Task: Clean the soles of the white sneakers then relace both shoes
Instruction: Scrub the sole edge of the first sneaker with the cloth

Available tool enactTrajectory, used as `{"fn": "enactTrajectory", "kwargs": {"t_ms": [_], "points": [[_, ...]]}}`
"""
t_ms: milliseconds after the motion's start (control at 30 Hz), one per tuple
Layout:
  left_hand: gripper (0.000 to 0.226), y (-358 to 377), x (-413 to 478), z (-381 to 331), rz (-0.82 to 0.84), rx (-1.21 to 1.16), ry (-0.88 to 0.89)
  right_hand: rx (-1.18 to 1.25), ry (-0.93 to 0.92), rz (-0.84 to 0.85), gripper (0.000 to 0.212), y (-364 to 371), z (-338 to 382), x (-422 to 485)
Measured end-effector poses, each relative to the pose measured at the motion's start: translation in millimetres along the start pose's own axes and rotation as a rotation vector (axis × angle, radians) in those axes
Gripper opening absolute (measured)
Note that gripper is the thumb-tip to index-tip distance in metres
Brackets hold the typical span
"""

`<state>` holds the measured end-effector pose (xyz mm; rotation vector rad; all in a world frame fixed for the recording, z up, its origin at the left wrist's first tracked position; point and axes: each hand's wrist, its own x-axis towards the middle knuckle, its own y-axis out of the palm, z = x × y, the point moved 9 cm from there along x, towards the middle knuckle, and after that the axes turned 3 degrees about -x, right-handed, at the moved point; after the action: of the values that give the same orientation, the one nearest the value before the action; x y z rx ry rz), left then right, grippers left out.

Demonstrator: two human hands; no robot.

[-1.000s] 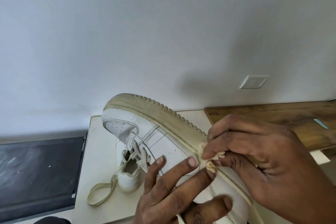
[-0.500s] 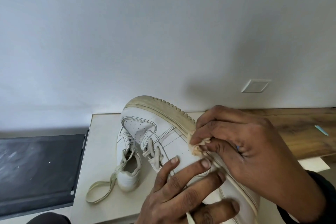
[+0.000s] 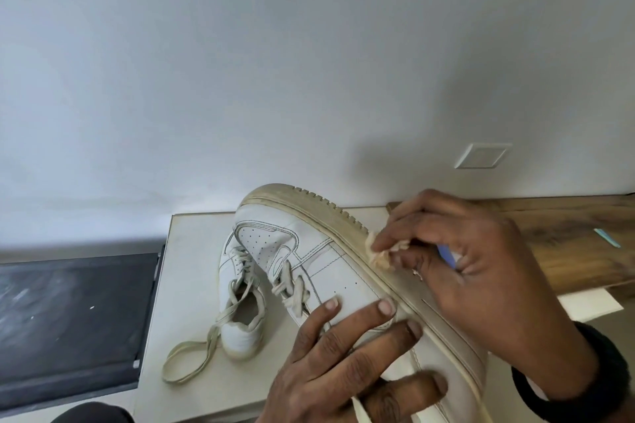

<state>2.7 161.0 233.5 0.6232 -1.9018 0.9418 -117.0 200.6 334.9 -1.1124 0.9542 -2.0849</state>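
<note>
Above a pale desk [image 3: 192, 285], one white sneaker [image 3: 343, 271] is steadied by the flat, spread left hand [image 3: 343, 354]; a small wad [image 3: 378, 252] is pinched against its sole [image 3: 326, 216] by the right hand [image 3: 481, 271]. Slippage could be caused by hard rubbing.

Both hands are bare. The left grip [image 3: 343, 364], low at 6 o'clock, shows knuckles creased with fine lines and short, neatly trimmed nails [image 3: 386, 307] with a pale sheen. The right grip [image 3: 481, 278], at 4 o'clock, ends at the wrist in a black sleeve [image 3: 584, 378] of soft, matt knit with a thick, rounded cuff. At 7 o'clock sits a rounded patch of dark cloth [image 3: 92, 414]; which part of the person it covers cannot be told.
</note>
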Motion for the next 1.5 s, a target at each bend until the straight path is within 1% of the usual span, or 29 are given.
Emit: {"fn": "enactTrajectory", "kwargs": {"t_ms": [33,100,167,233,300,400,433,500,533,567,600,633,667,733,767,833,900,933,967,1033,1067,1133,1200,1300,1333,1433,1500], "points": [[0.029,0,0,0,-0.005,-0.003,-0.001,0.068,0.038,-0.054,0.020,-8,-7,-1],[0.026,-6,-1,3,-0.035,-0.008,-0.010,0.312,0.146,-0.188,0.008,-25,-24,-8],[0.025,-14,1,5,-0.077,-0.008,-0.018,0.580,0.273,-0.344,0.014,-34,-44,-23],[0.024,-23,4,8,-0.117,-0.012,-0.037,0.807,0.405,-0.449,0.025,-26,-65,-42],[0.026,-28,4,12,-0.133,-0.020,-0.053,0.951,0.514,-0.483,0.034,-5,-79,-60],[0.031,-26,2,21,-0.069,-0.027,-0.051,1.109,0.742,-0.498,0.029,40,-108,-85],[0.031,-24,2,25,-0.040,-0.017,-0.051,1.167,0.801,-0.454,0.034,58,-117,-91],[0.031,-21,1,35,0.028,0.006,-0.047,1.321,0.909,-0.361,0.068,95,-125,-101],[0.033,-17,1,39,0.076,0.010,-0.041,1.466,0.933,-0.365,0.071,110,-128,-103],[0.034,-13,0,44,0.133,0.014,-0.036,1.549,0.938,-0.410,0.057,118,-130,-104],[0.036,-8,0,50,0.198,0.024,-0.033,1.545,0.924,-0.439,0.033,122,-135,-107],[0.039,-2,-1,57,0.262,0.038,-0.035,1.503,0.904,-0.439,0.014,123,-133,-107],[0.042,4,-2,64,0.319,0.054,-0.039,1.374,0.890,-0.432,0.016,123,-134,-107],[0.043,18,-6,77,0.433,0.077,-0.035,1.038,0.848,-0.412,0.034,114,-134,-109],[0.043,27,-7,84,0.492,0.081,-0.020,0.888,0.817,-0.384,0.037,114,-135,-109],[0.040,45,-7,99,0.614,0.100,0.030,0.666,0.788,-0.285,0.031,127,-144,-113],[0.041,74,-6,116,0.758,0.136,0.100,0.536,0.859,-0.206,0.031,153,-164,-126],[0.039,92,-9,125,0.835,0.149,0.138,0.558,0.947,-0.171,0.035,171,-177,-137],[0.039,112,-14,135,0.916,0.154,0.166,0.646,1.074,-0.140,0.041,190,-190,-148],[0.050,149,-28,155,1.054,0.126,0.185,0.853,1.291,-0.120,0.049,228,-208,-168],[0.056,165,-34,163,1.099,0.106,0.183,0.853,1.343,-0.095,0.050,241,-217,-175],[0.058,191,-40,178,1.155,0.090,0.167,0.775,1.371,-0.062,0.051,253,-236,-180],[0.053,212,-42,189,1.210,0.110,0.159,0.674,1.356,-0.075,0.049,255,-255,-177],[0.056,238,-47,212,1.275,0.128,0.150,0.473,1.209,0.025,0.030,262,-273,-152],[0.058,245,-50,221,1.287,0.134,0.159,0.439,1.219,0.012,0.028,264,-277,-148],[0.061,261,-56,243,1.339,0.143,0.141,0.541,1.326,-0.093,0.037,275,-288,-146],[0.061,267,-57,247,1.367,0.133,0.139,0.558,1.324,-0.100,0.038,280,-289,-143]]}}
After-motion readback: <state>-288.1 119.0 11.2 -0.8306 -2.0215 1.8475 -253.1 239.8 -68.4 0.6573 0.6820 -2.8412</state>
